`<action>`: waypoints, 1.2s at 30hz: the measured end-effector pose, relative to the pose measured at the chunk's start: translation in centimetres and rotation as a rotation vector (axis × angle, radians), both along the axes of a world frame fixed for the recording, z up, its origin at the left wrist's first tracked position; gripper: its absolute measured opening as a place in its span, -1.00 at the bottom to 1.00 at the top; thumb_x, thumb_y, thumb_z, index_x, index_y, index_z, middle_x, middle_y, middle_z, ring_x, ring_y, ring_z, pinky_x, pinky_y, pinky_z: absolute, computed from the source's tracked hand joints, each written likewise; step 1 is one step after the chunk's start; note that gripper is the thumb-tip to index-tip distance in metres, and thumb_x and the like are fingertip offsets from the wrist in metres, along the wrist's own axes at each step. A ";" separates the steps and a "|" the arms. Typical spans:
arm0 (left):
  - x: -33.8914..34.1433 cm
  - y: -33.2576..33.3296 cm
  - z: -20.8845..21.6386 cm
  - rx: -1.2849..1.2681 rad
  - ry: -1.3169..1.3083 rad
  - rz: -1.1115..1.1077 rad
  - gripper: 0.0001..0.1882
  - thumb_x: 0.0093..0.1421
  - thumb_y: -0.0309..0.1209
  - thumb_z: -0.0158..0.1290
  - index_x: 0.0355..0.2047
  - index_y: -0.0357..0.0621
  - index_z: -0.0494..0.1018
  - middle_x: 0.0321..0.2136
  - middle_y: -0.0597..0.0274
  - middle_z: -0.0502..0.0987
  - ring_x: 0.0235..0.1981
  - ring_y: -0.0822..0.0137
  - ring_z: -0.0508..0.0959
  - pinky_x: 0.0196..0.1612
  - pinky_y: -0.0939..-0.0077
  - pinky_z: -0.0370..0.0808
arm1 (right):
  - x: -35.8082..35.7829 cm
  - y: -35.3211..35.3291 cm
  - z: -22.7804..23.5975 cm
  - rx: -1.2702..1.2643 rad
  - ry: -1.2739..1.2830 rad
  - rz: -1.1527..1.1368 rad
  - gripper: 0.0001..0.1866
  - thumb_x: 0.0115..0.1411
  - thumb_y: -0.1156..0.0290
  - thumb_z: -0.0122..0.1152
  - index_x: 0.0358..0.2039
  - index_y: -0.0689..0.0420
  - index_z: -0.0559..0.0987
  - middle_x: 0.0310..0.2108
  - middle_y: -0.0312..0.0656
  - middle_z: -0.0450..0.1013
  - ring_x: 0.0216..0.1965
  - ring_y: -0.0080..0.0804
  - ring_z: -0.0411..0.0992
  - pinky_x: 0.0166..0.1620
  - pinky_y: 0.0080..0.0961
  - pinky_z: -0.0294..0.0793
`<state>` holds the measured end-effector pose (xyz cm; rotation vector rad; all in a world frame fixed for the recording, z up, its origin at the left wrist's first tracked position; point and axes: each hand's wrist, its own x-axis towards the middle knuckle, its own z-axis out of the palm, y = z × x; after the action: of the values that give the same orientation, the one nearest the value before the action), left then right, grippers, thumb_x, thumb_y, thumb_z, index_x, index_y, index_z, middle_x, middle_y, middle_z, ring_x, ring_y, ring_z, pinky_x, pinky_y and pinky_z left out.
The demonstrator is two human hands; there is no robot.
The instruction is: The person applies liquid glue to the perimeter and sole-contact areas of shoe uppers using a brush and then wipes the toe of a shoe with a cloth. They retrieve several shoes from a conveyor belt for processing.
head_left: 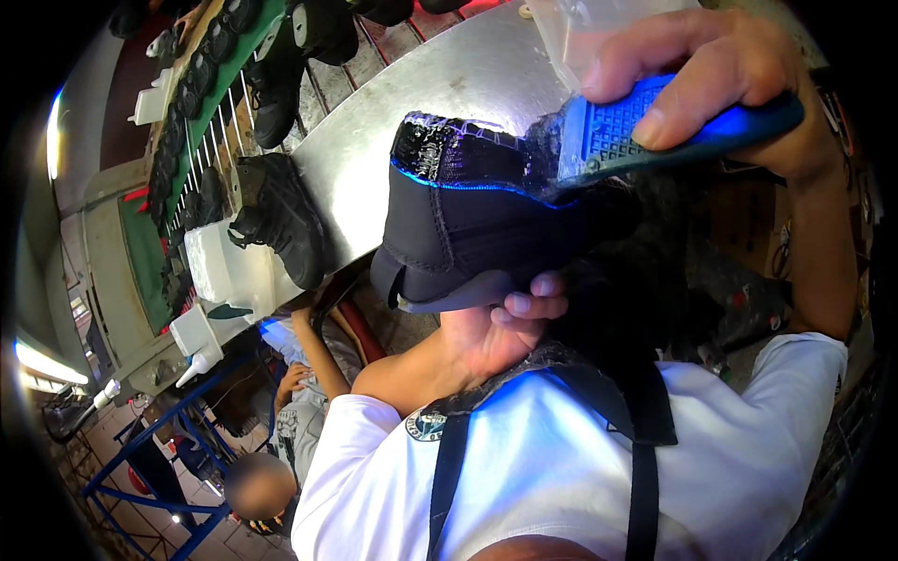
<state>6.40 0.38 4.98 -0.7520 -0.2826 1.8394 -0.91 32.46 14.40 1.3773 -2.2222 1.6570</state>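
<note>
My left hand (513, 327) supports a black shoe upper (468, 229) from below, fingers curled against its grey lower part. The shoe is turned with its stitched bottom upward; that bottom looks glossy and wet, and a glowing blue line runs along its edge. My right hand (720, 89) is closed on the blue textured handle of a brush (613, 131). Dark bristles touch the shoe's stitched bottom near its middle. The far end of the shoe is hidden behind the brush and in shadow.
A metal worktop (365, 150) curves beyond the shoe. Another black shoe (285, 220) stands by a translucent white container (234, 266) at its left. A white bottle with a nozzle (198, 341) is nearby. Several shoes line a rack (210, 140). A seated person (304, 411) is at lower left.
</note>
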 end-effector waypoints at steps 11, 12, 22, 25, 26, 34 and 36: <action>-1.0 0.7 -0.1 0.164 0.083 -0.040 -0.60 0.34 -0.27 0.06 0.01 -0.36 0.37 -0.37 -0.05 0.40 -0.50 0.27 0.46 -0.64 0.66 0.55 | 0.0 1.5 1.1 0.304 -0.003 0.046 -0.83 0.26 0.44 0.29 -0.13 0.00 0.65 -0.03 -0.01 0.57 0.01 -0.12 0.58 0.10 -0.26 0.58; -1.2 0.9 -0.2 0.182 0.089 -0.047 -0.60 0.34 -0.27 0.07 0.02 -0.35 0.37 -0.35 -0.05 0.41 -0.48 0.26 0.46 -0.61 0.64 0.55 | 0.5 1.7 1.5 0.332 -0.012 -0.007 -0.81 0.25 0.46 0.29 -0.12 0.01 0.65 -0.05 -0.02 0.58 -0.01 -0.11 0.59 0.09 -0.25 0.59; -5.8 -1.8 -1.0 -0.160 0.594 0.068 -0.53 0.32 -0.29 0.11 0.12 -0.30 0.32 -0.21 -0.02 0.43 -0.27 0.21 0.47 -0.31 0.48 0.50 | 6.0 -8.2 -3.6 -0.332 -0.163 -0.769 -0.78 0.21 0.38 0.40 -0.26 0.28 0.64 -0.40 -0.11 0.62 -0.47 -0.41 0.59 -0.35 -0.47 0.61; -7.5 -2.5 -0.5 -0.303 0.760 0.109 -0.51 0.31 -0.29 0.13 0.15 -0.28 0.31 -0.17 -0.01 0.44 -0.21 0.20 0.47 -0.22 0.43 0.49 | 5.9 -9.7 -1.8 -0.519 -0.060 -0.398 -0.76 0.15 0.44 0.43 -0.21 0.28 0.63 -0.39 -0.09 0.62 -0.45 -0.34 0.60 -0.36 -0.46 0.60; -7.9 -3.0 -0.1 -0.353 0.816 0.132 -0.50 0.31 -0.30 0.13 0.16 -0.27 0.30 -0.15 -0.01 0.44 -0.19 0.19 0.47 -0.19 0.42 0.48 | 5.2 -8.8 -2.2 -0.578 -0.404 -0.423 -0.77 0.19 0.43 0.41 -0.21 0.28 0.62 -0.41 -0.13 0.61 -0.48 -0.41 0.57 -0.40 -0.54 0.56; -15.6 -3.2 2.1 -0.618 1.257 0.345 -0.42 0.29 -0.31 0.16 0.24 -0.23 0.27 -0.04 0.02 0.46 -0.02 0.15 0.48 0.04 0.29 0.45 | 4.2 -4.8 -2.9 -0.805 -0.336 -0.755 -0.66 0.30 0.31 0.26 -0.18 0.42 0.55 -0.47 -0.06 0.53 -0.55 -0.44 0.48 -0.46 -0.51 0.50; -19.6 -1.7 2.3 -0.640 1.390 0.411 -0.40 0.28 -0.31 0.17 0.26 -0.22 0.26 -0.01 0.03 0.46 0.02 0.14 0.48 0.10 0.25 0.44 | 5.5 -2.6 -3.0 -0.788 -0.221 -0.823 -0.54 0.28 0.18 0.29 -0.20 0.45 0.54 -0.46 -0.03 0.52 -0.57 -0.43 0.46 -0.49 -0.50 0.48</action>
<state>-13.20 -1.37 7.24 0.3552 1.1525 2.4184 4.59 29.84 11.35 0.0744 -1.5166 1.9789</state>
